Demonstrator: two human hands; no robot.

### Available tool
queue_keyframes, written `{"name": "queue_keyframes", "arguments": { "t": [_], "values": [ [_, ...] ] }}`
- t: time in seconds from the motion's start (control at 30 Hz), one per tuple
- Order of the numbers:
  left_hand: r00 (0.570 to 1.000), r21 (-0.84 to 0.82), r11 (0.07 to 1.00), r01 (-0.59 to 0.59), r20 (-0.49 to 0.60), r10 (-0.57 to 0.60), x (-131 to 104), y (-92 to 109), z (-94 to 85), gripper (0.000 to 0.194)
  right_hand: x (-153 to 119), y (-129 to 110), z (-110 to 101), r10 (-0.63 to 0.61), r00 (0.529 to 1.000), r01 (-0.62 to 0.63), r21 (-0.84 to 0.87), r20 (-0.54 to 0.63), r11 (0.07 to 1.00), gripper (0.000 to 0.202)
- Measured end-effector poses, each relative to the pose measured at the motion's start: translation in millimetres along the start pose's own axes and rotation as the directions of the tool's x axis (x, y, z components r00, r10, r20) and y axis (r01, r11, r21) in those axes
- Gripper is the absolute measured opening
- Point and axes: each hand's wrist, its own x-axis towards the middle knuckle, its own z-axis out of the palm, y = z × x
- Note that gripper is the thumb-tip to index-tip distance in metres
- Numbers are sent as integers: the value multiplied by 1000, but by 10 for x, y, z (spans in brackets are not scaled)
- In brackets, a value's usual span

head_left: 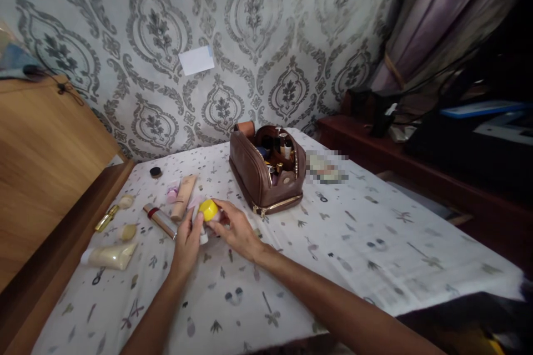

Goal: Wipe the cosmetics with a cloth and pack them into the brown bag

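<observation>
A small jar with a yellow lid [209, 209] is between my two hands, just in front of the brown makeup bag. My right hand [239, 230] is closed around the jar's right side, thumb below and fingers above. My left hand [189, 236] presses its fingertips against the left side of the same jar. A white tube end [203, 237] shows beneath my left fingers; whether that hand grips it, I cannot tell. Close by lie a beige tube [184, 198], a silver cosmetic tube with a red band [160, 220] and a pink-capped item [172, 193].
The brown makeup bag [266, 177] stands unzipped with several cosmetics inside. At left lie a cream tube [109, 255], a gold tube [107, 218], two small pale jars and a black lid [155, 172]. Wooden furniture [54, 166] borders the left; a dark red ledge [395, 161] borders the right.
</observation>
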Motion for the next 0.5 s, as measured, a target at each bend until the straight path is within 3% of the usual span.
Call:
{"name": "queue_keyframes", "arguments": {
  "t": [0.1, 0.2, 0.3, 0.5],
  "values": [
    [999, 57, 998, 30, -33, -28, -56, -10, 54, 52, -8, -13, 8, 43, 997, -42, 17, -69, 999, 46],
    [999, 62, 998, -20, 41, 18, -123, -15, 113, 58, -13, -22, 10, 44, 988, -64, -133, -151, 989, 51],
    [997, 48, 999, -3, 82, -1, -154, -36, 117, 63, -4, -32, 1, 54, 989, -81, -202, -135, 976, 52],
    [993, -38, 993, 114, -33, -115, -158, -59, 60, 55, 39, -143, -51, 113, 985, -118, -34, -129, 992, 51]
  ]
}}
